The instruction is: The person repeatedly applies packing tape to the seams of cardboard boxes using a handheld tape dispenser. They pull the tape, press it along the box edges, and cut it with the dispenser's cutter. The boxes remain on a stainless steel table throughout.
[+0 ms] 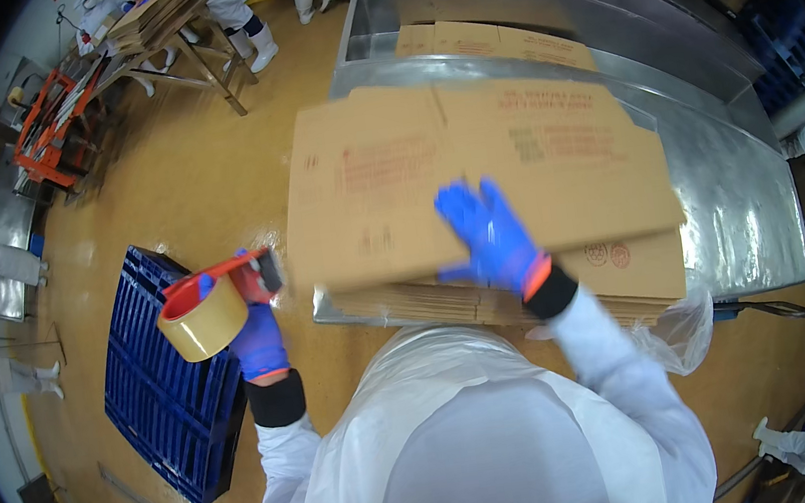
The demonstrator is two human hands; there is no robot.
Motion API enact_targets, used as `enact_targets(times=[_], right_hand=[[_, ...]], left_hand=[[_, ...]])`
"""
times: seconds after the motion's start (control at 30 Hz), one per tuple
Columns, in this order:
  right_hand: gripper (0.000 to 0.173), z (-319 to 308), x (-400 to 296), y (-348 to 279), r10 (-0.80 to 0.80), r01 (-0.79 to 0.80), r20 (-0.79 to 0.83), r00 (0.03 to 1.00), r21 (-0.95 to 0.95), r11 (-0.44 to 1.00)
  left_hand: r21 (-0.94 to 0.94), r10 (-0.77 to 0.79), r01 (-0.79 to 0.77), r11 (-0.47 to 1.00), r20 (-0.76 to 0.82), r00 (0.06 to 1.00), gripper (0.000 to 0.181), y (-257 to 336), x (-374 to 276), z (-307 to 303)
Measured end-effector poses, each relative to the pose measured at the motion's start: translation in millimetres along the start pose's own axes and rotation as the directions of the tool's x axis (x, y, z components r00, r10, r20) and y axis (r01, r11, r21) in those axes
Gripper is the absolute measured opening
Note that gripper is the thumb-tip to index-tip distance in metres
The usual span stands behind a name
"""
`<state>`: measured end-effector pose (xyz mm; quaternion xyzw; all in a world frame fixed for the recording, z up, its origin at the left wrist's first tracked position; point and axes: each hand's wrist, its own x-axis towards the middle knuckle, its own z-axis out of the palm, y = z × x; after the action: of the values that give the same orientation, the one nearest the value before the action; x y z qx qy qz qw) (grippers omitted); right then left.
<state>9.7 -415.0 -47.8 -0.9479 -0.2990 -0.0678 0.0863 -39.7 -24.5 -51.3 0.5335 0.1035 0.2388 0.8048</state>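
My left hand [260, 337], in a blue glove, grips a red tape gun [251, 274] fitted with a roll of tan packing tape [204, 322]. It is held out to the left of the cardboard. With fingers spread, my right hand [487, 237] lies on a flattened cardboard box [381, 201] and grips nothing. Red print marks this box, and its outline is slightly blurred. Beneath it rests a stack of flattened boxes [409, 303] on a stainless steel table [737, 210].
More flat cardboard [490, 43] sits in a steel trough behind the table. A blue plastic pallet [170, 385] is at the left on the tan floor. Clear plastic film [684, 337] hangs at the table's front right. Several people in white work farther off.
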Motion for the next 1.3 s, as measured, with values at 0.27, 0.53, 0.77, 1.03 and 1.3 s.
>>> enact_targets(times=[0.27,0.53,0.77,1.03,1.3], right_hand=[[0.069,33.2,114.1,141.5,0.188,-0.287,-0.368,0.911,-0.238,0.928],[0.069,83.4,30.0,48.1,0.304,-0.315,-0.111,0.946,-0.097,0.944],[0.066,85.2,30.6,47.1,0.341,-0.355,-0.126,0.932,-0.123,0.927],[0.065,92.1,28.6,52.7,0.383,-0.396,-0.118,0.916,-0.119,0.91],[0.064,92.5,30.3,52.2,0.38,-0.392,-0.121,0.917,-0.099,0.915]], left_hand=[[0.793,0.253,-0.589,0.156,0.545,0.8,0.064,-33.3,-12.6,22.9],[0.212,-0.088,-0.045,0.976,0.58,0.81,0.04,-55.1,9.6,130.8],[0.271,-0.017,-0.391,0.88,0.84,0.542,0.037,-93.8,85.5,228.2],[0.479,-0.415,-0.041,0.877,0.797,0.439,0.028,-93.8,17.2,162.2],[0.499,-0.453,0.03,0.866,0.759,0.468,0.022,-71.1,-32.8,123.6]])
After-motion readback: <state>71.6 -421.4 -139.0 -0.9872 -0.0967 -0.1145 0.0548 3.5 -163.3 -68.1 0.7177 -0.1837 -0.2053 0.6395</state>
